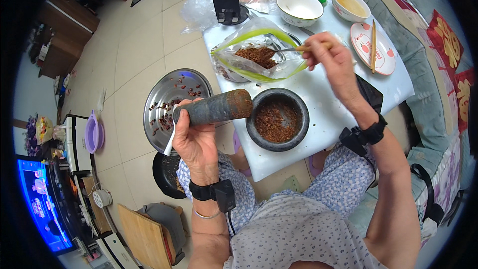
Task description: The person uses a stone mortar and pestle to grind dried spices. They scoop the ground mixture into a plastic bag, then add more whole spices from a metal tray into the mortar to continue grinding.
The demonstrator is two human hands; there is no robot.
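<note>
My left hand (pixel 196 142) grips a dark stone pestle (pixel 213 108), held tilted left of the mortar, its far end coated with reddish-brown bits. A white thing, perhaps a spoon or paper, lies between palm and pestle. The stone mortar (pixel 252 130) stands near the table's front edge and holds crushed reddish-brown flakes (pixel 274 123). Behind it a clear plastic bag with a green zip edge (pixel 257 78) gapes, with more ground flakes (pixel 257 56) inside. My right hand (pixel 325 54) holds the wooden handle of a metal spoon (pixel 287 49), whose head dips into the flakes in the bag.
Left of the table is a steel basin (pixel 149 101) with dried red chili pieces; a black pan (pixel 164 175) sits below. A phone stand (pixel 226 3), a white bowl (pixel 300 7), a bowl of yellowish liquid (pixel 351 3) and a plate with chopsticks (pixel 386 58) stand farther back.
</note>
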